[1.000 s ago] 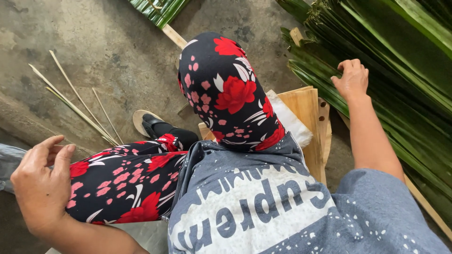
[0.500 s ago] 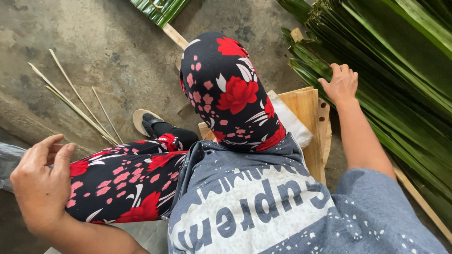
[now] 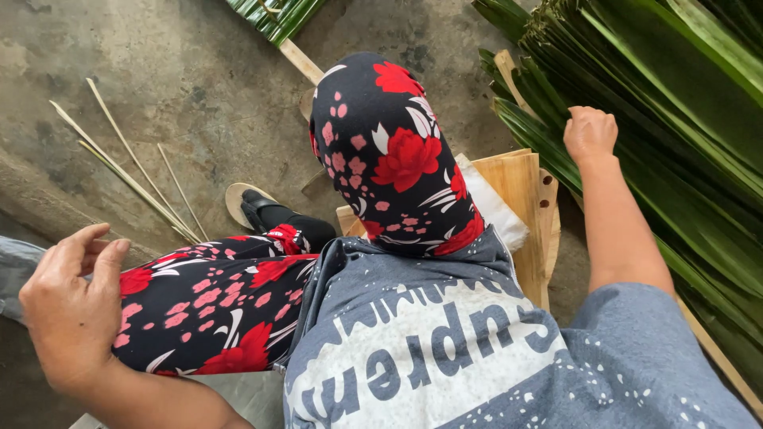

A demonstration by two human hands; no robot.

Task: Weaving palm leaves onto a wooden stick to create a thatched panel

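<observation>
A rough concrete floor [image 3: 183, 71] is seen. On it are laid thin pale sticks [image 3: 127, 171], a stack of green leaves [image 3: 675, 119], a sandal [image 3: 238, 202] and a wooden stool [image 3: 520, 206].

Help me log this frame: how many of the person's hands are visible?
2. Left hand hovers beside the floral-trousered thigh, empty; right hand rests closed on the green leaves.

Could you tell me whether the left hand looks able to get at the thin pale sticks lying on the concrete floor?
Probably yes: the left hand hovers open beside the thigh, and bare floor lies between it and the sticks.
</observation>
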